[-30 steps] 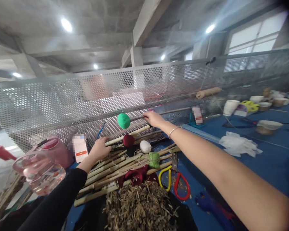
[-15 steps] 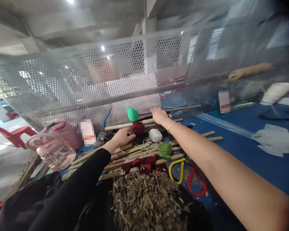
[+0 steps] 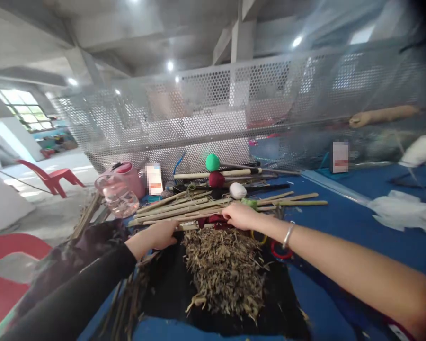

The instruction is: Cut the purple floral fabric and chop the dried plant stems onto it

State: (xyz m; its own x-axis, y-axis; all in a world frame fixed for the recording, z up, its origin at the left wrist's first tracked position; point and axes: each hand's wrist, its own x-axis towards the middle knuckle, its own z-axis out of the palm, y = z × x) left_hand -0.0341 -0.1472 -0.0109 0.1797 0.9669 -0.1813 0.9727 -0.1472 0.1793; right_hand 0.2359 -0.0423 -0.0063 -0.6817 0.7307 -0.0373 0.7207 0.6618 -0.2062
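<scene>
A heap of dry, shredded brown leaves (image 3: 227,270) lies on a black cloth (image 3: 166,284) in front of me. At the heap's far left corner is my left hand (image 3: 159,235), fingers curled down beside the bamboo sticks (image 3: 177,208). What its fingertips grip is hidden. My right hand (image 3: 241,214), with a bracelet at the wrist, is closed at a dark red cloth (image 3: 209,219) behind the heap. Just beyond it are a green yarn ball (image 3: 250,203), partly covered, and a white one (image 3: 237,191). A dark red ball (image 3: 216,179) and a bright green ball (image 3: 212,162) sit farther back.
A pink clear jug (image 3: 119,199) and a phone-like panel (image 3: 154,180) stand at left. Red scissor handles (image 3: 280,250) show under my right forearm. A perforated metal screen (image 3: 199,123) closes the back. White plastic (image 3: 406,213) lies right on the blue surface.
Both hands have come back toward me from the balls and far sticks to the far edge of the leaf heap. The view has shifted, showing more of the heap and black cloth.
</scene>
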